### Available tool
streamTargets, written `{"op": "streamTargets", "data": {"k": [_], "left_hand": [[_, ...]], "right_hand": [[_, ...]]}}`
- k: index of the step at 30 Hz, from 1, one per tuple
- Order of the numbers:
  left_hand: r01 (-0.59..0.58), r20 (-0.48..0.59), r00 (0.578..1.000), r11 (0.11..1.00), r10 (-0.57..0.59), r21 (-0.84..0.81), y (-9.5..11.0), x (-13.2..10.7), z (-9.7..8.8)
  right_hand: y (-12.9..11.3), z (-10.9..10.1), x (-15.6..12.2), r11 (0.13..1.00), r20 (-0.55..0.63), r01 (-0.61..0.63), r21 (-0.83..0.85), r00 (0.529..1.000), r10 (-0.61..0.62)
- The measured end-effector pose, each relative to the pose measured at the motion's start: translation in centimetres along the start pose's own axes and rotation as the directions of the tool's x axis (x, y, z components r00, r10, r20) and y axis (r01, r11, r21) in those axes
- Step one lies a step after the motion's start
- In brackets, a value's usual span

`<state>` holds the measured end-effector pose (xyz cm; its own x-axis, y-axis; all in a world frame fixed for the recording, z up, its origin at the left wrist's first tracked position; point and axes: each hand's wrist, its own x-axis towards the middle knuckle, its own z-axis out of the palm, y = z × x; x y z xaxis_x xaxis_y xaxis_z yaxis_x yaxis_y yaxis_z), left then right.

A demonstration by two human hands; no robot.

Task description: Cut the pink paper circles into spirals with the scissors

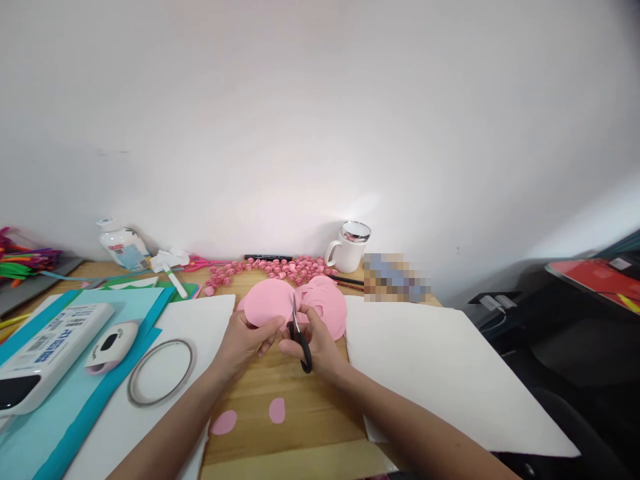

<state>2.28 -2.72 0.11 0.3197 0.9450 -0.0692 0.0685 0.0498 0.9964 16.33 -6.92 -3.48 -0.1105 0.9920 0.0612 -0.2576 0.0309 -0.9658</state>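
Note:
My left hand pinches the near edge of a round pink paper disc held above the wooden table. My right hand grips black-handled scissors whose blades point up into the disc's right edge. Just behind the scissors lies a pile of cut pink paper circles. Two small pink oval cut-outs lie on the table between my forearms.
White sheets flank my hands on both sides. At left are a roll of tape, a paper punch, a white box and blue paper. Rolled pink paper roses, a white mug, a marker and a glue bottle line the wall.

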Motion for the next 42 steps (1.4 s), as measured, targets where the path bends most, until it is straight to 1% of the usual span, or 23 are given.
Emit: {"op": "streamTargets", "data": {"k": [5, 18, 29, 36, 38, 42], "left_hand": [[-0.012, -0.014, 1.0, 1.0, 0.012, 0.021, -0.07, 0.09, -0.05], [-0.03, 0.005, 1.0, 0.999, 0.03, 0.014, -0.27, 0.2, -0.19], [-0.015, -0.01, 1.0, 0.999, 0.015, -0.044, -0.22, 0.4, -0.32], [0.002, 0.028, 1.0, 0.987, 0.003, -0.164, 0.33, 0.26, -0.09], [0.007, 0.02, 1.0, 0.985, -0.003, -0.173, 0.35, 0.24, -0.08], [0.0, -0.024, 1.0, 0.991, -0.003, -0.13, 0.1, 0.18, -0.12]], "right_hand": [[-0.1, 0.02, 0.03, 1.0, 0.012, 0.007, 0.007, 1.0, -0.007], [-0.02, 0.08, -0.11, 1.0, -0.021, 0.004, -0.028, 1.0, -0.005], [0.07, -0.14, -0.16, 0.996, -0.029, -0.018, -0.085, 0.999, 0.016], [0.51, -0.09, -0.08, 0.997, -0.018, -0.012, -0.078, 1.0, 0.01], [0.54, 0.01, -0.15, 0.995, -0.011, -0.029, -0.093, 1.0, 0.029], [0.46, 0.2, -0.29, 0.992, -0.01, -0.052, -0.111, 0.999, 0.051]]}}
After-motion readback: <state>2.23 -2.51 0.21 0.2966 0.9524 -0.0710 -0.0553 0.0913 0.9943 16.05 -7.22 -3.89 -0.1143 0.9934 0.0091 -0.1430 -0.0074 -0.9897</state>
